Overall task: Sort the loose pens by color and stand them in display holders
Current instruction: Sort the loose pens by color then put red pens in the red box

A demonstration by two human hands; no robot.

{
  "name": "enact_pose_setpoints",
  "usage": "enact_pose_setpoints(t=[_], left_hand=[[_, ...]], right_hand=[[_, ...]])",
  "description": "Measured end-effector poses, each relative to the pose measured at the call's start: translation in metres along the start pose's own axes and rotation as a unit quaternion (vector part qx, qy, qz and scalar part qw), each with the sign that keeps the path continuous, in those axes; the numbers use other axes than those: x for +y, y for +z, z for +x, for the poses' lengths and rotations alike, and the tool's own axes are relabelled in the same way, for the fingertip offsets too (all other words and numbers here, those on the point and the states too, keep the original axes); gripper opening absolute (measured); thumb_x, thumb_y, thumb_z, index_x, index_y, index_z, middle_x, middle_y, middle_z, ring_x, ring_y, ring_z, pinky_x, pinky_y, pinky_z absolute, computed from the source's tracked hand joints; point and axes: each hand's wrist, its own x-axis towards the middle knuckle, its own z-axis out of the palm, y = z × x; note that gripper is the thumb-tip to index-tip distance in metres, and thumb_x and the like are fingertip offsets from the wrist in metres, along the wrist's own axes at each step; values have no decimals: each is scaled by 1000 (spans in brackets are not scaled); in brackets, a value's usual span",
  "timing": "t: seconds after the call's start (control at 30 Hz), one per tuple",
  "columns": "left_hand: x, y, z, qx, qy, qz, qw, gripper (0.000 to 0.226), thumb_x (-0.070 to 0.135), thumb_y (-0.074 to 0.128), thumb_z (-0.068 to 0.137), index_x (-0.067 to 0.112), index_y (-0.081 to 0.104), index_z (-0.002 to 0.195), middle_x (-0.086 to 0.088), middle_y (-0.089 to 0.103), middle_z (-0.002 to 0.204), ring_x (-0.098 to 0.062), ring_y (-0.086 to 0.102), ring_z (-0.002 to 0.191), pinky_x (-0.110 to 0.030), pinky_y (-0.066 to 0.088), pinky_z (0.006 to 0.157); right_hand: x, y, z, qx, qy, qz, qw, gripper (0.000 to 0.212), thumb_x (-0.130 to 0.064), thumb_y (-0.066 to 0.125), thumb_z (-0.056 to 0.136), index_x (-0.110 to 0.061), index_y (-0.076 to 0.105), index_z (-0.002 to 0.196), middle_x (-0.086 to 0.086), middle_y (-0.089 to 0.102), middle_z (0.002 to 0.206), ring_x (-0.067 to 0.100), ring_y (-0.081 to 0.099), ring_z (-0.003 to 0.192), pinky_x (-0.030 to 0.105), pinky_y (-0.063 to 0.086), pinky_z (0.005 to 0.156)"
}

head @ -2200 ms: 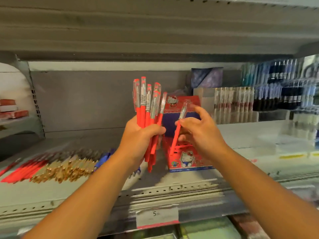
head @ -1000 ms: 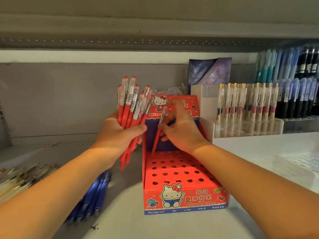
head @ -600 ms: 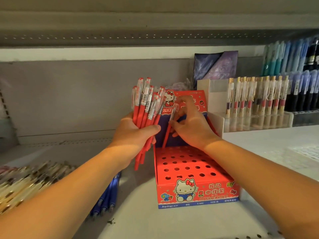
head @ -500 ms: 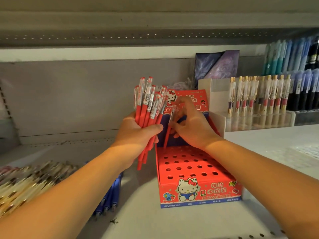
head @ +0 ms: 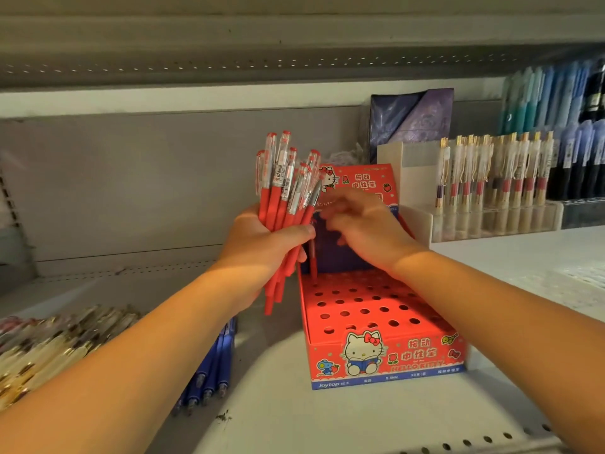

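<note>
My left hand grips a bundle of several red pens, caps up, just left of the red Hello Kitty display holder. A single red pen stands with its tip in the holder's back-left hole. My right hand is blurred over the back of the holder. Its fingertips pinch that pen near its cap. The holder's other holes are empty.
Loose blue pens lie on the white shelf under my left forearm. A heap of gold-trimmed pens lies at far left. Right of the holder a clear rack holds upright pens, with blue and dark pens behind it.
My right hand has brought the single red pen down and left until its tip sits in the back-left hole. The bundle in my left hand has stayed in place.
</note>
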Motion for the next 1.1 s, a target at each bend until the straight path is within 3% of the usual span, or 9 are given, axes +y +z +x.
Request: enact_pose_setpoints(t=[0.1, 0.13, 0.3, 0.47, 0.6, 0.73, 0.87, 1.0, 1.1], left_hand=[[1, 2, -2, -28, 0, 4, 1000, 24, 7, 74, 81, 24, 71, 65, -9, 61, 52, -21, 51, 39, -25, 41, 41], [1, 3, -3, -39, 0, 5, 999, 20, 8, 74, 80, 22, 71, 66, -10, 62, 53, -20, 52, 39, -24, 41, 41], [3, 1, -5, -54, -9, -2, 998, 9, 19, 77, 82, 16, 74, 74, -15, 69, 69, -22, 57, 48, -27, 46, 45], [4, 3, -4, -19, 2, -17, 1000, 17, 15, 75, 82, 16, 72, 66, -13, 58, 53, -22, 46, 38, -26, 39, 40], [3, 0, 1, 38, 6, -13, 999, 26, 10, 75, 81, 23, 67, 60, -7, 53, 47, -24, 48, 46, -26, 39, 40], [3, -1, 2, 37, 8, -16, 999, 27, 8, 74, 82, 24, 66, 62, -5, 53, 47, -25, 48, 49, -26, 39, 39], [4, 0, 2, 21, 9, -18, 1000, 22, 8, 75, 82, 22, 67, 67, -8, 54, 51, -26, 49, 52, -26, 40, 41], [4, -1, 1, 27, 7, -26, 999, 22, 7, 75, 82, 20, 66, 67, -8, 54, 52, -25, 48, 51, -25, 40, 41], [5, -2, 1, 26, 8, -26, 999, 18, 8, 75, 82, 19, 65, 72, -7, 54, 51, -25, 48, 53, -25, 40, 41]], right_hand=[[-12, 0, -2, 6, 56, 234, 971, 14, -4, 57, 95, -6, 61, 108, 14, 68, 95, 22, 65, 80, 31, 55, 65], [-13, 1, -3, 5, 64, 275, 959, 19, -7, 58, 95, -1, 59, 113, 18, 67, 99, 26, 65, 83, 34, 57, 69], [-16, 0, -7, 1, 88, 343, 935, 31, -3, 60, 93, 2, 52, 123, 22, 65, 108, 26, 67, 85, 34, 60, 78], [-18, -3, -7, 14, 78, 358, 930, 12, 0, 56, 95, -3, 58, 106, 12, 70, 91, 21, 70, 76, 31, 61, 71], [-17, -9, -4, 73, 74, 317, 943, 21, 4, 56, 93, 1, 56, 114, 18, 68, 95, 21, 71, 73, 27, 58, 61], [-6, -13, -3, 106, 20, 137, 985, 28, 3, 65, 89, -6, 56, 114, 18, 68, 87, 25, 73, 79, 42, 62, 72], [3, -10, -5, 81, -33, 42, 995, 45, 5, 63, 89, -35, 50, 106, 8, 67, 83, 21, 74, 79, 47, 60, 79], [10, -10, -6, 64, -42, -1, 997, 50, 6, 61, 89, -39, 46, 102, 8, 65, 89, 31, 72, 85, 48, 58, 84], [15, -10, -7, 26, -43, 2, 999, 51, 8, 58, 90, -41, 48, 102, 13, 67, 93, 32, 71, 86, 37, 60, 80]])
